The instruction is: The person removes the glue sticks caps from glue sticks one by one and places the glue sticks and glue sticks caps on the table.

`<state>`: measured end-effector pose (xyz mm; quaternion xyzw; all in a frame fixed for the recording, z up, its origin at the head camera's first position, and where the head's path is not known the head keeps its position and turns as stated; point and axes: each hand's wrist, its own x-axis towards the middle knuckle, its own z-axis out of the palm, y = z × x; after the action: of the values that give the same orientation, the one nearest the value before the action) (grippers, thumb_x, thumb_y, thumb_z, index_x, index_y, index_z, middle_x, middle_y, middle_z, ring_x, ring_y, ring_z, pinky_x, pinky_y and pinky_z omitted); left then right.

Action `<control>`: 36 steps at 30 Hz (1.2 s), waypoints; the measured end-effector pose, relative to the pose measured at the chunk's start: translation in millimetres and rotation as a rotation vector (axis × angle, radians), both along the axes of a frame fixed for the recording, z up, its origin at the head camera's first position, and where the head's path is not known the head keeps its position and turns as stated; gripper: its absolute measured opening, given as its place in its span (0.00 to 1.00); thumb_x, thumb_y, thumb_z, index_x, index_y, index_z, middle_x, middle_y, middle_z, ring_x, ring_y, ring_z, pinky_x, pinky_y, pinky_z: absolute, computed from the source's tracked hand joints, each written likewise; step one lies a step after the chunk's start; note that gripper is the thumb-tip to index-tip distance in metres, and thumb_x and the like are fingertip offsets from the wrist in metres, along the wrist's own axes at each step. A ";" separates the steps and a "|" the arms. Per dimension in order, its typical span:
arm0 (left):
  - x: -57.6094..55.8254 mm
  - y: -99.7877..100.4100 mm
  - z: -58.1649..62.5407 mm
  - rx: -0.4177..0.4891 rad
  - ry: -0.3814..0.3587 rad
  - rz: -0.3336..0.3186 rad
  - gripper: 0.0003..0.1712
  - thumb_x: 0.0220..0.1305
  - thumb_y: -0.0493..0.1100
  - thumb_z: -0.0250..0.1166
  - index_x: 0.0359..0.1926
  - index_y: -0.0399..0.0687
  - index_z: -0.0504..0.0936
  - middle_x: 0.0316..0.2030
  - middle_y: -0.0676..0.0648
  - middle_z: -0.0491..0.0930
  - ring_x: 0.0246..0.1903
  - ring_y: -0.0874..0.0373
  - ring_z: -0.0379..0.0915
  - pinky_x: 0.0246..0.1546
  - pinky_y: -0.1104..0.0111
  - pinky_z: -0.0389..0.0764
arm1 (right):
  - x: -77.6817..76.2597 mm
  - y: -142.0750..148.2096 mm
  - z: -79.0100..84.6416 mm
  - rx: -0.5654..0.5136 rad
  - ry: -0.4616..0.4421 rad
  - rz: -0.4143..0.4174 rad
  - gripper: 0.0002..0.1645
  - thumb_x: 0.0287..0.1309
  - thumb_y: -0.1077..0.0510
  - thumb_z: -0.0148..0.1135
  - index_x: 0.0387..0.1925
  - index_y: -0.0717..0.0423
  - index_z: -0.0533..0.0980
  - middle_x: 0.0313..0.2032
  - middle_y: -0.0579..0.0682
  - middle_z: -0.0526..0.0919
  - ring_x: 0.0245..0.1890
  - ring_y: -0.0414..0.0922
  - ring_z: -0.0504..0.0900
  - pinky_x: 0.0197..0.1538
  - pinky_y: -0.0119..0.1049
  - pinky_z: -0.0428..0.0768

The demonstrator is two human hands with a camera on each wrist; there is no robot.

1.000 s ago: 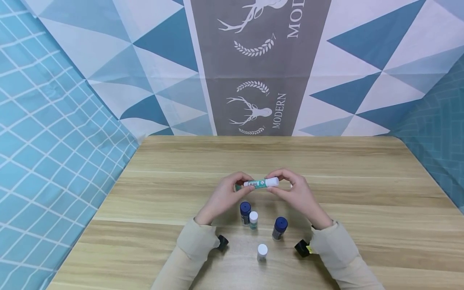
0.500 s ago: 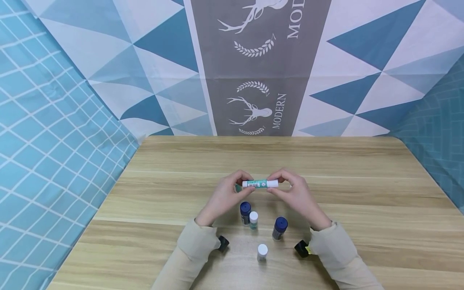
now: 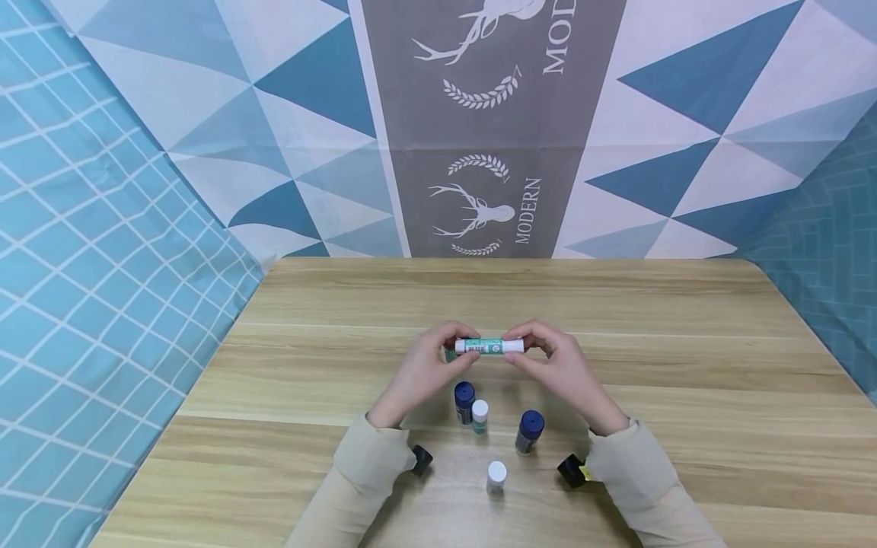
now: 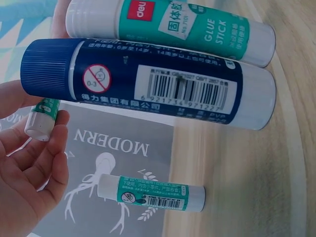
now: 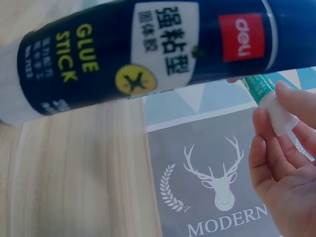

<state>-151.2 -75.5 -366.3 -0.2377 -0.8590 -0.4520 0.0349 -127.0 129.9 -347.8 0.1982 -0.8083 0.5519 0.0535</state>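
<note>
A white-capped green glue stick (image 3: pixel 488 347) lies level between my two hands, raised over the table. My left hand (image 3: pixel 438 361) pinches its bottom end with thumb and fingers. At the other end, my right hand (image 3: pixel 553 361) pinches the white cap. The right wrist view shows that cap (image 5: pixel 279 116) between thumb and fingertips. Closer to me stand a blue glue stick (image 3: pixel 464 403) and a small green one (image 3: pixel 479 418), side by side. A second blue glue stick (image 3: pixel 529 432) is upright near my right wrist. Another green glue stick (image 4: pixel 153 192) stands beyond my left hand.
Nearest the front, a white-capped stick (image 3: pixel 496 478) stands upright on the wooden table (image 3: pixel 685 342). Black wrist cameras (image 3: pixel 422 460) jut from both sleeves. A patterned cloth backdrop (image 3: pixel 473 122) rises behind the far edge, with blue cloth (image 3: pixel 103 251) at the left.
The held glue stick has gone from slightly tilted to level and has rolled, so its label faces differently. It has shifted slightly left. Both hands stay nearly in place.
</note>
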 end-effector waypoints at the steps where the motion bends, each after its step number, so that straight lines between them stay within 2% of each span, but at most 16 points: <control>1: 0.1 0.0 0.2 0.000 0.002 -0.002 0.11 0.54 0.41 0.66 0.41 0.50 0.79 0.30 0.55 0.76 0.31 0.55 0.70 0.32 0.64 0.73 | 0.0 0.2 -0.3 -0.005 0.004 0.004 0.11 0.51 0.67 0.63 0.38 0.63 0.76 0.36 0.53 0.80 0.33 0.41 0.75 0.43 0.38 0.75; 4: 0.7 0.2 0.7 -0.002 0.005 -0.006 0.12 0.54 0.40 0.66 0.41 0.50 0.78 0.31 0.55 0.76 0.31 0.56 0.70 0.32 0.67 0.73 | 0.5 0.5 -0.1 -0.009 0.007 -0.002 0.10 0.52 0.66 0.62 0.39 0.63 0.76 0.35 0.53 0.80 0.33 0.39 0.74 0.40 0.34 0.74; 8: 1.8 1.7 0.5 -0.013 0.016 -0.014 0.12 0.54 0.42 0.66 0.41 0.50 0.78 0.33 0.56 0.77 0.31 0.62 0.69 0.33 0.71 0.73 | 1.3 0.2 0.4 -0.015 0.014 -0.006 0.10 0.52 0.66 0.61 0.39 0.63 0.77 0.35 0.54 0.80 0.34 0.38 0.74 0.37 0.29 0.71; 11: 2.1 3.1 -0.5 -0.021 0.031 -0.027 0.12 0.55 0.43 0.66 0.41 0.51 0.78 0.34 0.56 0.77 0.30 0.64 0.68 0.32 0.72 0.73 | 1.8 -0.4 0.8 -0.021 0.032 0.006 0.10 0.52 0.67 0.61 0.39 0.64 0.77 0.36 0.54 0.81 0.35 0.37 0.75 0.41 0.31 0.73; 16: 2.4 4.1 -1.1 -0.029 0.039 -0.041 0.11 0.56 0.44 0.65 0.41 0.51 0.78 0.35 0.55 0.77 0.30 0.63 0.68 0.31 0.72 0.72 | 1.6 -0.3 0.1 -0.018 0.052 0.020 0.10 0.52 0.68 0.61 0.39 0.65 0.76 0.39 0.55 0.81 0.35 0.37 0.75 0.50 0.40 0.73; 20: 2.8 4.3 -0.6 -0.031 0.033 -0.038 0.11 0.56 0.43 0.65 0.41 0.50 0.78 0.34 0.56 0.77 0.30 0.64 0.67 0.31 0.73 0.71 | -1.8 1.6 -6.6 -0.019 0.067 0.031 0.11 0.52 0.68 0.61 0.40 0.63 0.77 0.40 0.55 0.81 0.36 0.38 0.75 0.51 0.41 0.73; 26: 3.5 4.0 2.4 -0.029 0.024 -0.029 0.11 0.55 0.42 0.66 0.40 0.50 0.79 0.33 0.55 0.78 0.29 0.64 0.68 0.30 0.70 0.73 | -12.5 6.0 -24.6 -0.026 0.066 0.028 0.11 0.53 0.62 0.62 0.40 0.54 0.78 0.41 0.47 0.81 0.36 0.38 0.76 0.50 0.40 0.73; 32: 4.4 3.6 4.9 -0.046 0.001 -0.024 0.11 0.55 0.42 0.65 0.41 0.50 0.80 0.33 0.55 0.78 0.29 0.63 0.68 0.32 0.61 0.75 | -12.8 7.3 -26.2 -0.024 0.052 0.023 0.10 0.53 0.59 0.63 0.40 0.52 0.78 0.41 0.45 0.81 0.39 0.38 0.76 0.51 0.41 0.72; 36: 4.6 3.0 5.1 -0.067 0.001 -0.025 0.11 0.55 0.43 0.65 0.41 0.50 0.80 0.33 0.56 0.79 0.29 0.63 0.69 0.30 0.67 0.74 | -11.9 6.9 -25.7 -0.014 0.051 0.019 0.11 0.52 0.61 0.63 0.40 0.53 0.78 0.42 0.47 0.81 0.42 0.39 0.76 0.51 0.43 0.72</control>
<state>-146.6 -72.5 -361.2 -0.2498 -0.8705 -0.4234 0.0219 -138.8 136.8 -373.5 0.2195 -0.8008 0.5527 0.0704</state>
